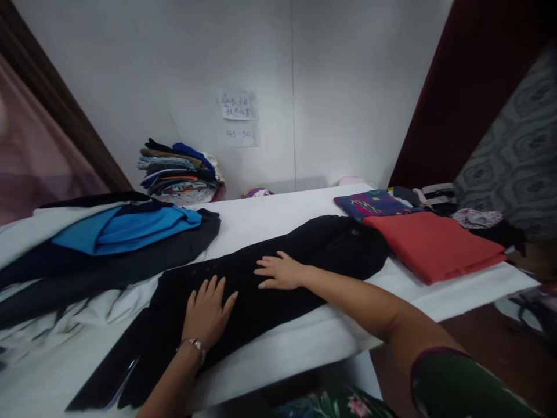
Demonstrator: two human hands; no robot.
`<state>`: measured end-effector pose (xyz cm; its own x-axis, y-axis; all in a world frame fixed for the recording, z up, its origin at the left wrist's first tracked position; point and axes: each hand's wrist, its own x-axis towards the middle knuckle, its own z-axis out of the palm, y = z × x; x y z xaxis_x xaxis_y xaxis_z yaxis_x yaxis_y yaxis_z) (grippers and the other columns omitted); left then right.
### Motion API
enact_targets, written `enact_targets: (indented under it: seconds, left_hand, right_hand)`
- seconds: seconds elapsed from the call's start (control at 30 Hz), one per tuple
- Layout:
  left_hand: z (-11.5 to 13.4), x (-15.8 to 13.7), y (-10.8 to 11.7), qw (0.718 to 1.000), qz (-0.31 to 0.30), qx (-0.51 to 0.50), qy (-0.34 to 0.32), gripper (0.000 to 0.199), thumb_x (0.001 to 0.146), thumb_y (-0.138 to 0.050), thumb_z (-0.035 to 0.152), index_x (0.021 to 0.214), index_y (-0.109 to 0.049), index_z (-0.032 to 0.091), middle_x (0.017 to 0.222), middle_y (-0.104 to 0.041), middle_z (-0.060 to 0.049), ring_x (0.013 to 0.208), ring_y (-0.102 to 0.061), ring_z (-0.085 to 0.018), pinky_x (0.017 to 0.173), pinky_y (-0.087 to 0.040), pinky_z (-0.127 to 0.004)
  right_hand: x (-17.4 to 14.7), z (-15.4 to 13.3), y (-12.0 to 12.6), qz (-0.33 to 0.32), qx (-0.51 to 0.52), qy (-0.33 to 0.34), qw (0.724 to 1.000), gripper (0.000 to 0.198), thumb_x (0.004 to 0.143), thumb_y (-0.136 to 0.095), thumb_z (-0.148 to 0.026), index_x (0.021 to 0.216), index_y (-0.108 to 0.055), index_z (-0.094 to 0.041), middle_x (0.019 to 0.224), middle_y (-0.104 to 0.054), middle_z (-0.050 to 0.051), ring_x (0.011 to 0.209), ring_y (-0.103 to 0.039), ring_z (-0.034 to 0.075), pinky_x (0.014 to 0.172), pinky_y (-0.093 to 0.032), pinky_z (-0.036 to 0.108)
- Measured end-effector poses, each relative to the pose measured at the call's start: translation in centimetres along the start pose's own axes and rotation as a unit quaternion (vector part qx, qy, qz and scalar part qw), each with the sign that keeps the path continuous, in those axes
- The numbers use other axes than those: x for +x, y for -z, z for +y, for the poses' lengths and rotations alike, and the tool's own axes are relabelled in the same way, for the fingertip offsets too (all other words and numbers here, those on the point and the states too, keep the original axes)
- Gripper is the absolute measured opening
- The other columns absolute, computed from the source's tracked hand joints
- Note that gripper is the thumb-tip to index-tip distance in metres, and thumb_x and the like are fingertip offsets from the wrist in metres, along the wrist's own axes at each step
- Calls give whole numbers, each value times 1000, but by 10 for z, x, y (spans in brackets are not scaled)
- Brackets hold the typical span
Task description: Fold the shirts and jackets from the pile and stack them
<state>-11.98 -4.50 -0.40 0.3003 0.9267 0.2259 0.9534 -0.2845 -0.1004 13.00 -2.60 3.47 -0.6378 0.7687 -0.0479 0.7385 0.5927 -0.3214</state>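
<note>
A black garment point(261, 296) lies stretched out lengthwise across the white-covered table point(274, 217); its lower left end splits into two long narrow parts. My left hand point(208, 313), with a bracelet at the wrist, rests flat on its left half, fingers spread. Further right, my right hand point(281, 271) lies palm down on the middle of the cloth, fingers apart. Neither hand grips anything. Close to the garment's right end is a folded red cloth point(435, 241), with a dark blue patterned piece point(374, 203) behind it.
On the left, loose clothes are heaped, among them a bright blue garment point(130, 229). A folded clothes stack point(180, 171) stands against the back wall, below handwritten paper notes point(239, 116). More clothes, including a striped piece point(439, 194), lie at the far right.
</note>
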Motion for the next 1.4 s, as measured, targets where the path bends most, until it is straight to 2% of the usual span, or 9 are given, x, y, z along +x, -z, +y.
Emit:
enact_targets:
  seconds: [0.13, 0.27, 0.37, 0.5, 0.67, 0.8, 1.03, 1.2, 1.4]
  left_hand:
    - [-2, -2, -1, 1000, 4, 17, -6, 61, 88, -32, 45, 135, -50, 10, 144, -43, -14, 135, -35, -32, 107, -27, -49]
    - [0, -2, 0, 1000, 13, 10, -1, 61, 88, -31, 44, 134, -51, 11, 144, -44, -14, 134, -36, -31, 107, -27, -49]
    - [0, -2, -1, 1000, 23, 1, -5, 60, 88, -30, 44, 133, -52, 12, 142, -46, -14, 133, -37, -31, 107, -27, -49]
    - [0, -3, -1, 1000, 23, -5, -1, 61, 87, -30, 47, 132, -53, 13, 141, -47, -13, 133, -37, -31, 108, -26, -49]
    - [0, -3, -4, 1000, 25, -2, -2, 61, 87, -30, 46, 133, -53, 11, 141, -47, -13, 134, -36, -31, 108, -26, -48]
    - [-1, -3, -6, 999, 32, -7, 8, 62, 88, -31, 48, 133, -52, 12, 140, -49, -13, 133, -37, -30, 108, -26, -48]
    - [0, -4, -4, 1000, 28, -13, 5, 60, 89, -32, 47, 134, -52, 13, 142, -47, -11, 134, -36, -29, 109, -25, -47]
    - [3, -5, 0, 999, 24, -26, 12, 59, 89, -32, 47, 134, -51, 13, 142, -47, -12, 134, -36, -28, 109, -25, -47]
    - [5, -5, 1, 999, 31, -23, 13, 58, 89, -34, 47, 134, -52, 14, 141, -48, -11, 134, -37, -28, 109, -25, -47]
  right_hand:
    - [-35, 66, 19, 32, -23, -135, 990, 54, 94, -33, -56, 138, -46, -27, 149, -37, 8, 140, -26, 25, 112, -13, 56]
    - [-66, 127, 37, 49, -68, -257, 963, 47, 95, -32, -49, 133, -52, -30, 147, -42, 5, 139, -30, 25, 110, -17, 58]
    - [-77, 156, 49, 60, -86, -299, 948, 39, 94, -38, -42, 125, -59, -30, 143, -47, 3, 136, -35, 27, 109, -21, 56]
    - [-71, 184, 63, 96, -103, -350, 926, 39, 94, -37, -37, 118, -65, -26, 129, -60, 7, 124, -50, 23, 104, -35, 39]
    - [-56, 215, 68, 137, -109, -394, 902, 50, 95, -31, -38, 135, -50, -15, 141, -49, 12, 129, -43, 23, 103, -34, 34]
    - [-54, 228, 66, 132, -103, -410, 896, 54, 93, -33, -47, 136, -50, -19, 131, -58, 9, 119, -54, 24, 98, -38, 35]
    - [-72, 224, 49, 144, -144, -435, 877, 45, 93, -35, -47, 106, -70, -22, 109, -69, 12, 106, -58, 27, 92, -37, 39]
    - [-74, 214, 34, 160, -179, -426, 872, 41, 94, -35, -38, 107, -69, -19, 113, -65, 14, 110, -53, 27, 95, -31, 43]
    - [-68, 208, 43, 157, -187, -392, 887, 42, 96, -32, -38, 107, -68, -20, 118, -63, 14, 119, -46, 29, 103, -21, 51]
